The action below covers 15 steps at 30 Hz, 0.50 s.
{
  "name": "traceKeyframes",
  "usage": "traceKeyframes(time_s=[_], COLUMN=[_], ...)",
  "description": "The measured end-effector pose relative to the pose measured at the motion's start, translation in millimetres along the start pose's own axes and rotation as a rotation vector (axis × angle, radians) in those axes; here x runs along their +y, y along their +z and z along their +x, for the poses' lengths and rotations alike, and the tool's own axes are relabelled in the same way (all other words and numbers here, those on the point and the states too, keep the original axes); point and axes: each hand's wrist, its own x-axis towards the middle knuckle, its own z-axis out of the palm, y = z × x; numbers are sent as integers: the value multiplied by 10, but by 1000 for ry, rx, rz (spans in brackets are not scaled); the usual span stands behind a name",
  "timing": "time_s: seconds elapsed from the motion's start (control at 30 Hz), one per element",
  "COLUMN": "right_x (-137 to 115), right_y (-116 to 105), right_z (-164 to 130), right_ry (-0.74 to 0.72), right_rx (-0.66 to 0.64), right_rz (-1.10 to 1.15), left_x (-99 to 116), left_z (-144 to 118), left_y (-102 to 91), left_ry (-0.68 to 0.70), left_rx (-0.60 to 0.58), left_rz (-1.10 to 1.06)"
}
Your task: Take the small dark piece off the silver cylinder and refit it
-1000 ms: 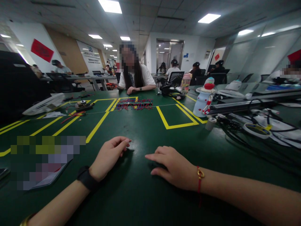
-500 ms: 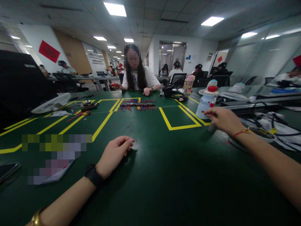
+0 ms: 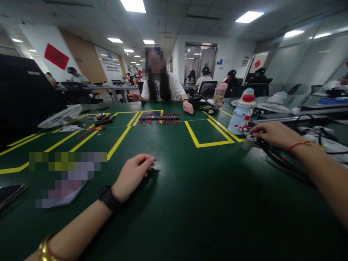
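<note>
My left hand (image 3: 133,175) rests on the green table (image 3: 190,203) in front of me, fingers curled together, nothing in it. It wears a black wristband. My right hand (image 3: 272,133) reaches out to the right, a red string on its wrist. Its fingertips hover at the top of a small grey roll (image 3: 248,143) that stands on the table. I cannot tell whether they touch the roll. Just behind the roll stands a snowman-shaped bottle (image 3: 240,114).
A tangle of black cables (image 3: 285,159) lies under my right forearm. A bundle of red and blue wires (image 3: 160,118) lies mid-table, between yellow tape lines (image 3: 209,143). A person sits opposite, one hand (image 3: 188,107) on the table. A white fan (image 3: 61,116) lies far left, a phone (image 3: 11,194) near left.
My right hand went from the table in front of me out to the right, then dropped to the small grey roll. My left hand stayed put. The person opposite slid a hand to the right.
</note>
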Motion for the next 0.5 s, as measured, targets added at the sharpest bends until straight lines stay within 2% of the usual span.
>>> traceKeyframes(time_s=[0.33,0.5], right_x=[3,7], right_y=[-11,-17], right_z=[-8,-1], right_ry=[-75,-52], right_rx=[-34,-22], right_rz=[-50,-15], left_x=[13,29], left_z=[3,-8], left_y=[4,7], left_ry=[3,-2], left_rx=[3,3], left_rz=[-15,-12])
